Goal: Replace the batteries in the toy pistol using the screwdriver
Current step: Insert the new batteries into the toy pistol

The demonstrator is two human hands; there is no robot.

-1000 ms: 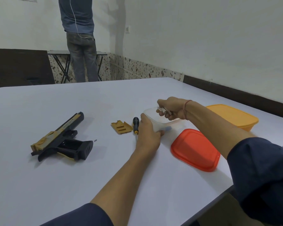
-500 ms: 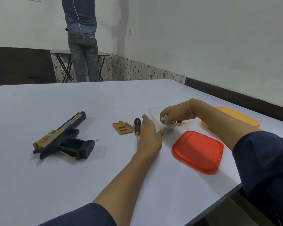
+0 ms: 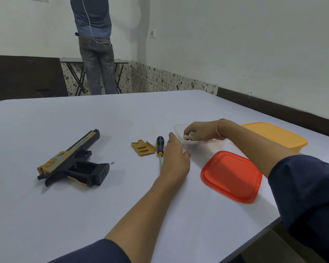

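Note:
The black and tan toy pistol [image 3: 72,160] lies on its side at the left of the white table, its grip compartment uncovered. A tan battery cover [image 3: 142,148] and a black-handled screwdriver [image 3: 160,145] lie near the middle. A tiny screw [image 3: 112,163] rests beside the pistol's grip. My left hand [image 3: 176,158] rests on the table against the near side of a clear container [image 3: 179,128], fingers relaxed. My right hand [image 3: 198,132] is inside that container, fingers closed on silvery batteries [image 3: 188,137].
A red lid [image 3: 231,176] lies at the right near the table's edge. An orange-lidded container [image 3: 273,136] stands behind my right forearm. Beyond the table a person [image 3: 95,44] stands with their back turned at a small folding table [image 3: 95,60].
My right hand has dropped from above the clear container down into it. The container now sits flat on the table. My left hand has stayed beside it.

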